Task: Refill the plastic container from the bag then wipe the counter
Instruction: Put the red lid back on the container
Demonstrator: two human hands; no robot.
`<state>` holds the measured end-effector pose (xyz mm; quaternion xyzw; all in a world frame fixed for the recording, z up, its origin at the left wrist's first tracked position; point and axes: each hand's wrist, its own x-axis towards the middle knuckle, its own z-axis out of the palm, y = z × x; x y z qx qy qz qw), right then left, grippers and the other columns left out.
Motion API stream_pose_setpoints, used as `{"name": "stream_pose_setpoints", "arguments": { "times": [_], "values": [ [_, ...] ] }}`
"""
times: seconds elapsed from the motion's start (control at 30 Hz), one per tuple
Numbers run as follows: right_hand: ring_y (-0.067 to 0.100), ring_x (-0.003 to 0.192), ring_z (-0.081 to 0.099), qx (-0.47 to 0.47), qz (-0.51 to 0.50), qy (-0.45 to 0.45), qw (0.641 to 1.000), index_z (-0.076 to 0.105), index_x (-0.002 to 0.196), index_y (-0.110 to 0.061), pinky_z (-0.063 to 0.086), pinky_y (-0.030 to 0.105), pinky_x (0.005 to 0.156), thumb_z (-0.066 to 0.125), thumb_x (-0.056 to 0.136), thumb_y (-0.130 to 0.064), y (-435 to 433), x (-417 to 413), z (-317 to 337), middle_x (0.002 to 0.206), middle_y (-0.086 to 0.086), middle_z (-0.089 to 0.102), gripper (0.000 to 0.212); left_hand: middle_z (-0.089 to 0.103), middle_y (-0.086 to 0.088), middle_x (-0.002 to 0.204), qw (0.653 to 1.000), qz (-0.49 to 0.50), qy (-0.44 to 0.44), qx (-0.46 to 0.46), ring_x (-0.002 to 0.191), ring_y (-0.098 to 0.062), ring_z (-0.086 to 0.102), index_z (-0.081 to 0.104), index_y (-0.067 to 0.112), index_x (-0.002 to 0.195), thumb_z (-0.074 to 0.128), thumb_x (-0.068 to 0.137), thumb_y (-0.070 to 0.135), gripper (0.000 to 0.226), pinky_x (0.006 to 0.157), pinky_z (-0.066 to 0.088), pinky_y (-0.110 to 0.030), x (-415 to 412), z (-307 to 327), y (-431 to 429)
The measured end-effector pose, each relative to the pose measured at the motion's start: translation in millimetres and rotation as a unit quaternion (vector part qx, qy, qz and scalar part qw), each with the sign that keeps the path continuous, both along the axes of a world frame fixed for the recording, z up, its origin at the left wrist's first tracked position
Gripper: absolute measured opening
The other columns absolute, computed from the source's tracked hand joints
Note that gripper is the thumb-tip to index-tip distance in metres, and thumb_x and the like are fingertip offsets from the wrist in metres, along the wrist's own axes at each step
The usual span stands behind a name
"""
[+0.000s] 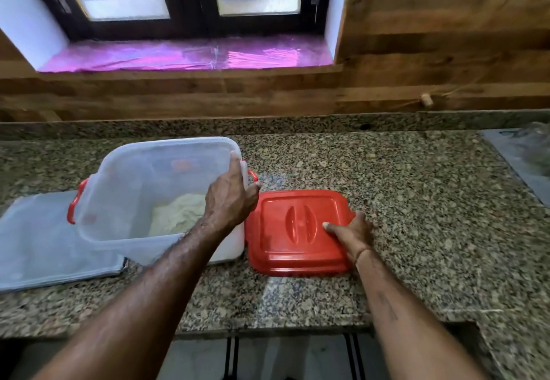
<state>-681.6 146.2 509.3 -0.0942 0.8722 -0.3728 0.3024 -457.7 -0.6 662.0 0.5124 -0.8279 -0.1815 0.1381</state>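
Two hands are engaged. Your left hand (230, 198) grips the right rim of the container (166, 142), fingers curled over the edge. Your right hand (354, 231) holds the lid (291, 248) at its right edge, thumb on top; the fingers beneath are mostly hidden.

The container stands open on the counter (416, 201), left of centre, with the lid lying flat just beside it on the right. A low heap of pale powder (178, 216) sits inside; the refill looks not yet done.

Risks noted:
- You hold the container by one side only. A pull there could tip it and spill powder.
- The bag (44, 245) lies flat at the left, touching the container and seemingly partly beneath it. Shifting either could drag the other.
- The lid lies near the counter's front edge. A careless release could slide it off.

Count: one container, one lid, two red latches (76, 201), one flat bag at the left, one further bag (529, 153) partly in view at the far right.
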Motion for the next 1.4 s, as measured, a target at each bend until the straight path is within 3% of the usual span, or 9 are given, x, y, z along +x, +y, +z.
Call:
{"name": "stream_pose_setpoints", "arguments": {
  "times": [0.17, 0.37, 0.57, 0.73, 0.87, 1.0, 1.1, 1.27, 1.4],
  "values": [
    [0.029, 0.077, 0.078, -0.155, -0.085, -0.178, 0.968, 0.064, 0.124, -0.007, 0.063, 0.037, 0.062, 0.094, 0.068, -0.013, 13, -12, 8, 0.102, 0.013, 0.076, 0.064, 0.068, -0.028, 0.119, 1.0, 0.005, 0.001, 0.006, 0.104, -0.047, 0.065, 0.018, 0.015, 0.16, 0.061, 0.096, 0.038, 0.08, 0.078, 0.045, -0.042, 0, 0, 2],
    [0.026, 0.08, 0.075, -0.265, -0.136, -0.154, 0.942, 0.057, 0.13, -0.015, 0.06, 0.032, 0.051, 0.089, 0.076, -0.009, 22, -29, 54, 0.108, 0.011, 0.072, 0.063, 0.069, -0.023, 0.12, 0.999, 0.001, 0.031, 0.021, 0.105, -0.043, 0.066, 0.021, 0.017, 0.157, 0.06, 0.096, 0.053, 0.081, 0.079, 0.049, -0.042, 5, -2, 0],
    [0.031, 0.096, 0.077, -0.394, -0.161, -0.176, 0.888, 0.061, 0.135, -0.019, 0.065, 0.049, 0.07, 0.09, 0.076, -0.018, 26, -47, 120, 0.118, 0.015, 0.075, 0.066, 0.044, -0.016, 0.158, 0.986, -0.02, 0.11, 0.121, 0.137, -0.037, 0.05, 0.021, 0.016, 0.162, 0.046, 0.094, 0.071, 0.092, 0.106, 0.043, -0.047, 14, 14, -2],
    [0.033, 0.104, 0.076, -0.458, -0.089, -0.196, 0.862, 0.067, 0.132, -0.018, 0.063, 0.057, 0.082, 0.086, 0.081, -0.017, 0, -23, 168, 0.118, 0.015, 0.077, 0.055, 0.069, -0.007, 0.12, 0.922, -0.018, 0.344, 0.176, 0.117, -0.028, 0.064, 0.055, 0.019, 0.133, 0.032, 0.097, 0.075, 0.07, 0.103, 0.05, -0.056, 16, 60, -9],
    [0.027, 0.086, 0.079, -0.464, -0.031, -0.206, 0.861, 0.064, 0.133, -0.01, 0.065, 0.045, 0.068, 0.082, 0.083, -0.01, -39, 19, 198, 0.116, 0.019, 0.076, 0.053, 0.072, -0.02, 0.119, 0.853, -0.006, 0.471, 0.224, 0.107, -0.037, 0.072, 0.067, 0.019, 0.119, 0.045, 0.094, 0.073, 0.063, 0.089, 0.06, -0.057, 36, 106, -40],
    [0.026, 0.097, 0.074, -0.422, 0.008, -0.146, 0.895, 0.051, 0.14, -0.007, 0.064, 0.046, 0.085, 0.086, 0.082, -0.016, -81, 74, 207, 0.123, 0.017, 0.07, 0.069, 0.073, -0.004, 0.118, 0.864, 0.067, 0.466, 0.178, 0.091, -0.01, 0.072, 0.058, 0.019, 0.138, 0.078, 0.087, 0.047, 0.062, 0.065, 0.058, -0.02, 98, 104, -69],
    [0.027, 0.108, 0.071, -0.371, 0.055, -0.07, 0.924, 0.047, 0.134, -0.016, 0.06, 0.05, 0.097, 0.09, 0.069, -0.037, -104, 124, 206, 0.124, 0.011, 0.067, 0.08, 0.074, -0.003, 0.114, 0.873, 0.136, 0.446, 0.147, 0.095, -0.014, 0.073, 0.062, 0.018, 0.137, 0.08, 0.083, 0.048, 0.064, 0.078, 0.061, -0.03, 153, 86, -74],
    [0.023, 0.1, 0.072, -0.289, 0.122, 0.052, 0.948, 0.054, 0.136, -0.016, 0.063, 0.045, 0.089, 0.083, 0.077, -0.048, -124, 185, 193, 0.117, 0.005, 0.072, 0.074, 0.074, -0.002, 0.104, 0.889, 0.222, 0.375, 0.137, 0.094, -0.026, 0.071, 0.067, 0.021, 0.126, 0.071, 0.085, 0.059, 0.057, 0.085, 0.059, -0.04, 213, 51, -70],
    [0.027, 0.101, 0.071, -0.213, 0.129, 0.139, 0.959, 0.057, 0.133, -0.015, 0.061, 0.045, 0.088, 0.078, 0.085, -0.05, -127, 207, 187, 0.115, 0.005, 0.071, 0.063, 0.073, -0.008, 0.123, 0.911, 0.213, 0.323, 0.14, 0.108, -0.03, 0.07, 0.059, 0.02, 0.141, 0.065, 0.074, 0.077, 0.088, 0.096, 0.056, -0.044, 231, 31, -81]
  ]
}}
